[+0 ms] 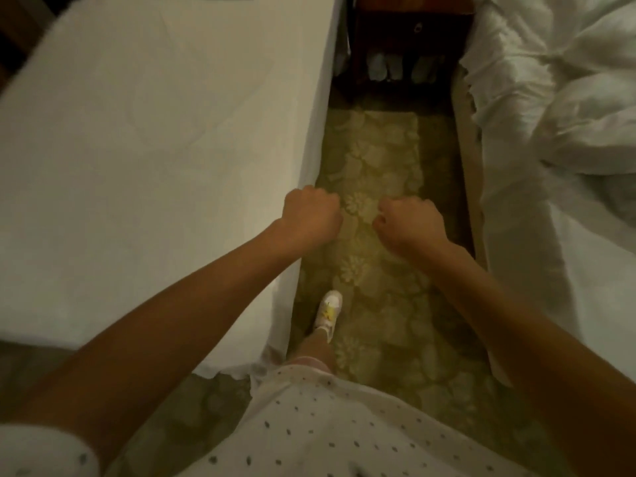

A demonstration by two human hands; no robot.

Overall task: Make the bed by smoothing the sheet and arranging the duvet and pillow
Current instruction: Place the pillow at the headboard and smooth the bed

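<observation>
Sheet lies flat on the left bed | left hand curled at its hanging edge, grip unclear | right hand fisted, empty | smoothing looks nearly done | next: fetch duvet heaped on the other bed

Top: white fabric with small dark grey dots, lower centre of frame. Short sleeve in the same fabric, lower left corner. Arms bare down to left grip and right grip, mid-frame. Pale pink hem band. White sock. White shoe with a yellow marking.
</observation>
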